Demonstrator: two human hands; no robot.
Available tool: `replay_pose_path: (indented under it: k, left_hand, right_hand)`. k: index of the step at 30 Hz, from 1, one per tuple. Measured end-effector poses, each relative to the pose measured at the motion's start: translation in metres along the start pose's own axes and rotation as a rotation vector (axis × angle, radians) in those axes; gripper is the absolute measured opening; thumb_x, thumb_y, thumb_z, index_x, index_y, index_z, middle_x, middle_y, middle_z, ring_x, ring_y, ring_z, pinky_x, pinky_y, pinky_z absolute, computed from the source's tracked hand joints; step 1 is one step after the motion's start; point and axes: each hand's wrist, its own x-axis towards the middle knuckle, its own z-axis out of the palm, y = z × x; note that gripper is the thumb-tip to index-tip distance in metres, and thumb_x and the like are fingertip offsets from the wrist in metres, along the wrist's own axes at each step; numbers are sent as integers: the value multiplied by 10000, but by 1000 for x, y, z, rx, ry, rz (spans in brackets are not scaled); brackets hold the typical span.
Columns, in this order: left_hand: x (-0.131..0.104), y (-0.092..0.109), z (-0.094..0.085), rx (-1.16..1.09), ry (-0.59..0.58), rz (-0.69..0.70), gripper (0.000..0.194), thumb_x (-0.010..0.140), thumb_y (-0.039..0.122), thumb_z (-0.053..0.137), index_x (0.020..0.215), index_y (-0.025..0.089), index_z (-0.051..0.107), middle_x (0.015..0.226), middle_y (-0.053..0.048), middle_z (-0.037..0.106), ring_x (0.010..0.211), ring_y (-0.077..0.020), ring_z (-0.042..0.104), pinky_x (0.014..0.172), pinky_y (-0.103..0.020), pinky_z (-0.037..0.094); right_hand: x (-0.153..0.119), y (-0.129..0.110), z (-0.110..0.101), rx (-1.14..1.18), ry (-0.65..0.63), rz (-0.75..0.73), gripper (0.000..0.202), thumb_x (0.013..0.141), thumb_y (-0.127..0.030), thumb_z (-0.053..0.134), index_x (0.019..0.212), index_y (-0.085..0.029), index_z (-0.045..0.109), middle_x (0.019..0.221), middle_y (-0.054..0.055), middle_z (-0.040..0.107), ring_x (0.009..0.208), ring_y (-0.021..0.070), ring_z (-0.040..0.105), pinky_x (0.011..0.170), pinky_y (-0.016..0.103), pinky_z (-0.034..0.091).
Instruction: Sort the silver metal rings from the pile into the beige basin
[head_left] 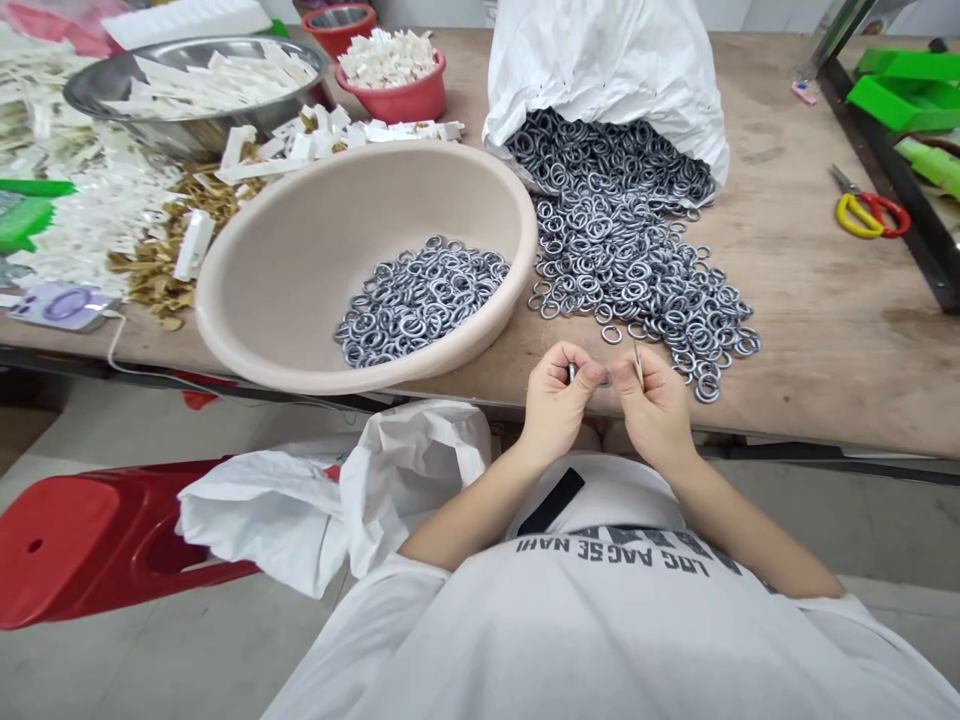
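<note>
My left hand [556, 402] is closed, with the thumb pressed to the curled fingers and a bit of a grey ring [572, 372] showing between them. Beside it, my right hand [660, 408] is closed on a thin pointed tool [638, 366]; its exact kind is too small to make out. The two thumbs almost meet at the table's front edge. Just beyond them spreads a heap of grey rings [622, 265], spilling from a white sack [600, 60]. More grey rings [427, 300] lie inside a large beige basin [255, 290] to the left.
White plastic pieces [75, 200] crowd the left side around a metal bowl [187, 135]. A red bowl [397, 97] of white pieces stands behind the basin. Scissors [870, 212] and green bins [900, 100] are at right. Below sit a red stool [67, 540] and white bag [277, 510].
</note>
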Motion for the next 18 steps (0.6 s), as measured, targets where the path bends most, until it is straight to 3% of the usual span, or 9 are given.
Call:
replay_pose_path:
  k: [9,12,18]
  left_hand:
    - [-6,1,12,-101,19,-45,441,856,592,643,737,186,519,635,41,419,540,-75,342,502,-218,289]
    - [-9,-1,12,-103,10,-92,491,836,626,643,699,183,485,588,53,367,509,-69,313,474,-213,271]
    - [-15,-1,13,-118,-99,-120,535,865,669,568,674,188,432,539,63,342,461,-62,287,441,-210,233]
  right_hand:
    - [-9,4,11,263,-53,13,219,900,-413,686,845,-217,607,733,-31,583,655,122,554,636,271,466]
    - [-10,2,13,288,-94,41,245,881,-429,703,819,-220,590,695,-41,586,618,121,565,612,268,496]
    - [-1,1,6,273,-33,64,268,907,-490,650,850,-248,551,651,-51,543,540,124,504,521,266,452]
